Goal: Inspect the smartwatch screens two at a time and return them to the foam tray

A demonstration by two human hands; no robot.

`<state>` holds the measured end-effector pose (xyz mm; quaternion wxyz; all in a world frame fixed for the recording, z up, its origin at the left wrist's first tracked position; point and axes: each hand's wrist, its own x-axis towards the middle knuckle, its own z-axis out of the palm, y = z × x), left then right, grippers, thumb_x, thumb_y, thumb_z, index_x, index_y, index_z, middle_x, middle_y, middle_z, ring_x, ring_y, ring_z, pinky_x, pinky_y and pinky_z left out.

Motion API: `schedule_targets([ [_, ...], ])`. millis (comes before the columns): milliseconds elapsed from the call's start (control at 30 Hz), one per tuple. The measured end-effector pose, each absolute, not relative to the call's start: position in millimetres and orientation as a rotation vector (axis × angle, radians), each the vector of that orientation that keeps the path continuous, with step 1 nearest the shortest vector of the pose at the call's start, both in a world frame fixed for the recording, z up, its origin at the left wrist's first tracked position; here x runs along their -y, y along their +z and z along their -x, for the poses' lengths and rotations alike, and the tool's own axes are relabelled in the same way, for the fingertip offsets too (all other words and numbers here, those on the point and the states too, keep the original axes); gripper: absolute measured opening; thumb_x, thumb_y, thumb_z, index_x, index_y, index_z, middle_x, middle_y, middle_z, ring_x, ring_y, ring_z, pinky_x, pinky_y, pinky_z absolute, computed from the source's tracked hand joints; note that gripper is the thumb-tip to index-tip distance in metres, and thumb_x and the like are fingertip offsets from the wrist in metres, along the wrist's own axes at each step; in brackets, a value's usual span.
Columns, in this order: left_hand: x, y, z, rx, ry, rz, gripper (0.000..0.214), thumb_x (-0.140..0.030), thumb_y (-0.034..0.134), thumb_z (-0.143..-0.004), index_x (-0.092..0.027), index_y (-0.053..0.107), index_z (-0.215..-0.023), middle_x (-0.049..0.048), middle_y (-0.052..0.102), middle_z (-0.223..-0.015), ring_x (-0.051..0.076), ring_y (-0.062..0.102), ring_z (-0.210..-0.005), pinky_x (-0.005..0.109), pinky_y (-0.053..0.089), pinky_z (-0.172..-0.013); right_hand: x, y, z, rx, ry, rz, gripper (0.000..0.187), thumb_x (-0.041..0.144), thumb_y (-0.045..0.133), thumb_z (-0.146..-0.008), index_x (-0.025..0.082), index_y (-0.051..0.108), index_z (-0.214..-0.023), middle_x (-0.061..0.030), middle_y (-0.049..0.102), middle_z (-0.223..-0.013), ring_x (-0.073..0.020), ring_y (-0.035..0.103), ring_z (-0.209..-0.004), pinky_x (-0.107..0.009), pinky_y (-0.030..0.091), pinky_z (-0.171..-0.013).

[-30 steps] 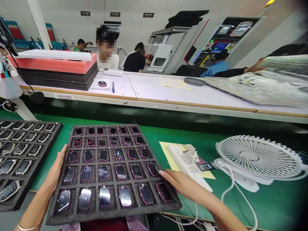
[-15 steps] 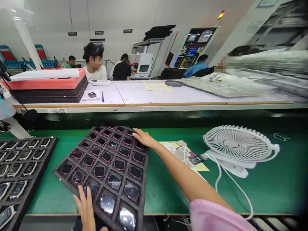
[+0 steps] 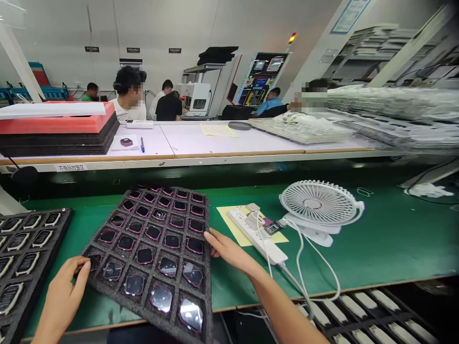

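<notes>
A black foam tray [image 3: 124, 302] lies at a slant before me, its near corner jutting past the bench's front edge. In its square pockets sit many dark-screened watch cases [image 3: 172, 241] with purple rims. At the tray's left corner, my left hand [image 3: 66, 291] pinches the edge between thumb and fingers. My right hand [image 3: 227, 248] grips the right side edge, fingers curled beneath and out of sight. To the left is a second foam tray [image 3: 59, 243] filled with pale-rimmed watch cases [image 3: 27, 263].
Right of the tray, a white power strip [image 3: 258, 236] with plugs and cables lies on yellow paper. Beyond it stands a white fan [image 3: 319, 205]. A raised white shelf [image 3: 186, 138] runs across the back, holding stacked foam [image 3: 57, 129]. More pale pieces [image 3: 353, 306] sit in a tray lower right.
My left hand has gone from the tray's front edge to its left corner. My right hand has slid from the far corner down the right edge. The view has shifted right.
</notes>
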<state>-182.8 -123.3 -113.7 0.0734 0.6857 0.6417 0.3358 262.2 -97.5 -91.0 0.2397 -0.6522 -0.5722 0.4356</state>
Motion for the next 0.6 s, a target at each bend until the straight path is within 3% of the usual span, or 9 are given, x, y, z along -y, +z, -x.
schedule_targets([
  [100,143.7,-111.1,180.6,-1.914,1.045,-2.086,0.041,-0.059,0.049,-0.086,-0.023,0.069,-0.091,0.0075,0.072,-0.099,0.024,0.070,-0.091,0.035,0.057,-0.082,69.5,-80.6,-256.0,1.573,1.186,1.857,0.050,0.050,0.039,-0.099,0.012,0.057,-0.126,-0.0112,0.069,-0.095,-0.0176,0.065,-0.068,-0.029,0.057,-0.063],
  [200,149.3,-109.3,188.8,-1.902,1.115,-2.108,0.037,-0.055,0.049,-0.088,-0.023,0.069,-0.092,0.0087,0.072,-0.103,0.024,0.069,-0.095,0.035,0.055,-0.088,49.2,-80.5,-257.9,1.567,1.217,1.938,0.045,0.040,0.042,-0.099,0.014,0.053,-0.134,-0.0105,0.070,-0.095,-0.0160,0.064,-0.065,-0.026,0.057,-0.061],
  [367,123.8,-100.8,199.1,-1.919,0.997,-1.798,0.053,-0.063,0.046,-0.081,-0.019,0.067,-0.101,0.0127,0.072,-0.108,0.028,0.068,-0.100,0.040,0.055,-0.087,45.6,-96.1,-266.4,1.537,1.261,1.872,0.056,0.034,0.049,-0.095,0.019,0.040,-0.149,-0.0122,0.071,-0.113,-0.0218,0.069,-0.076,-0.032,0.060,-0.063],
  [433,123.5,-96.2,191.0,-1.820,0.873,-1.666,0.055,-0.068,0.046,-0.080,-0.020,0.065,-0.099,0.0108,0.072,-0.101,0.028,0.068,-0.097,0.039,0.054,-0.086,42.7,-98.4,-268.8,1.588,1.197,1.837,0.057,0.035,0.046,-0.095,0.018,0.040,-0.149,-0.0135,0.068,-0.125,-0.0264,0.070,-0.094,-0.036,0.061,-0.073],
  [533,146.8,-95.5,164.1,-1.527,0.631,-1.499,0.051,-0.069,0.043,-0.085,-0.020,0.058,-0.088,0.0039,0.067,-0.077,0.021,0.066,-0.073,0.032,0.053,-0.070,22.0,-93.4,-268.6,1.763,0.975,1.859,0.052,0.038,0.042,-0.098,0.016,0.046,-0.145,-0.0127,0.058,-0.141,-0.0259,0.061,-0.122,-0.036,0.053,-0.096],
  [600,169.4,-103.2,139.3,-1.246,0.462,-1.410,0.050,-0.069,0.043,-0.086,-0.020,0.051,-0.082,0.0019,0.063,-0.074,0.018,0.063,-0.072,0.029,0.051,-0.071,-2.4,-85.9,-263.8,1.809,0.906,1.927,0.051,0.041,0.037,-0.100,0.015,0.049,-0.142,-0.0134,0.060,-0.139,-0.0259,0.060,-0.123,-0.037,0.049,-0.101],
])
